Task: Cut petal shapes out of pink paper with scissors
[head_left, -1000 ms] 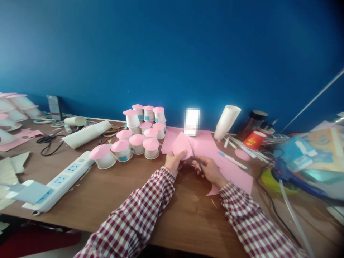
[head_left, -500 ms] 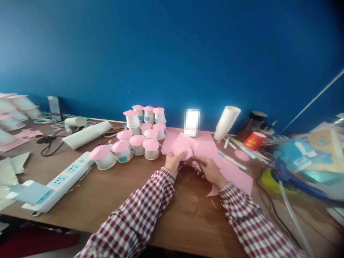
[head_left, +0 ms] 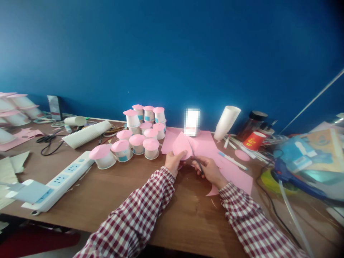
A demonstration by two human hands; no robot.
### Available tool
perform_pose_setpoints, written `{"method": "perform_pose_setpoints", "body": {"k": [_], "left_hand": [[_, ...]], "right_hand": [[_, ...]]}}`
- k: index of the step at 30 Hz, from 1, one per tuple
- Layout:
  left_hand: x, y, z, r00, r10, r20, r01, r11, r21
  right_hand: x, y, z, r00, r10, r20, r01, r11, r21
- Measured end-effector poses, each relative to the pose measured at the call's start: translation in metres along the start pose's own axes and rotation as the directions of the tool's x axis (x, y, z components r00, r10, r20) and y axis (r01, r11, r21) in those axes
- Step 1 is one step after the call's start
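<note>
My left hand (head_left: 173, 162) pinches a piece of pink paper (head_left: 181, 144), thumb on top and fingers underneath. Closed around the handles of a pair of scissors (head_left: 199, 164) is my right hand (head_left: 211, 170). The scissors' blades lie along the right edge of the held paper; whether they are cutting into it I cannot tell. Beneath and behind the hands, pink paper sheets (head_left: 236, 175) cover part of the table. Several white paper cups with pink conical tops (head_left: 151, 144) stand upside down to the left, some of them stacked.
A white power strip (head_left: 67, 175) lies at the left, near a fallen stack of paper cups (head_left: 87, 134). Upright at the back right is another cup stack (head_left: 227, 122). A marker (head_left: 232, 161), a red cup (head_left: 254, 141) and a blue glue gun (head_left: 292, 179) with its cable occupy the right.
Almost nothing differs. Both hands hold their places with the paper and scissors; the scissors' blades look slightly closer together, and the view has shifted very slightly.
</note>
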State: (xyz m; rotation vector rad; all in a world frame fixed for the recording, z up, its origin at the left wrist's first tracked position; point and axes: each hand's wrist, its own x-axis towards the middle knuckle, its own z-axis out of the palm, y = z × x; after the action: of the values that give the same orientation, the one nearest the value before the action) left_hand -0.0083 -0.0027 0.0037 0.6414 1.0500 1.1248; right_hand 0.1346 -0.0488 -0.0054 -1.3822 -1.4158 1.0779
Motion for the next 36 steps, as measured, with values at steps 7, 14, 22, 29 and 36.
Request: {"method": "perform_pose_setpoints", "body": {"k": [7, 14, 22, 29, 36], "left_hand": [[-0.0010, 0.0000, 0.0010, 1.000, 0.013, 0.002, -0.013, 1.000, -0.021], [0.0013, 0.0007, 0.0001, 1.000, 0.006, -0.007, -0.006, 0.999, 0.034], [0.0023, -0.0007, -0.0003, 1.000, 0.010, -0.011, -0.009, 1.000, 0.028], [0.0003, 0.0040, -0.0008, 0.998, -0.016, -0.069, 0.019, 0.999, 0.041], [0.0016, 0.0036, -0.0024, 0.999, 0.001, -0.039, 0.000, 1.000, 0.016]], "right_hand": [[0.0003, 0.0009, 0.0000, 1.000, 0.006, -0.007, -0.006, 1.000, -0.008], [0.0009, 0.0021, -0.0001, 1.000, 0.000, -0.001, 0.000, 1.000, -0.006], [0.0007, 0.0023, -0.0004, 1.000, -0.001, 0.015, 0.001, 1.000, -0.007], [0.0004, 0.0056, 0.0006, 0.998, -0.038, 0.056, 0.040, 0.999, -0.023], [0.0021, 0.0079, 0.0007, 0.999, -0.030, 0.043, 0.031, 0.999, -0.022]]}}
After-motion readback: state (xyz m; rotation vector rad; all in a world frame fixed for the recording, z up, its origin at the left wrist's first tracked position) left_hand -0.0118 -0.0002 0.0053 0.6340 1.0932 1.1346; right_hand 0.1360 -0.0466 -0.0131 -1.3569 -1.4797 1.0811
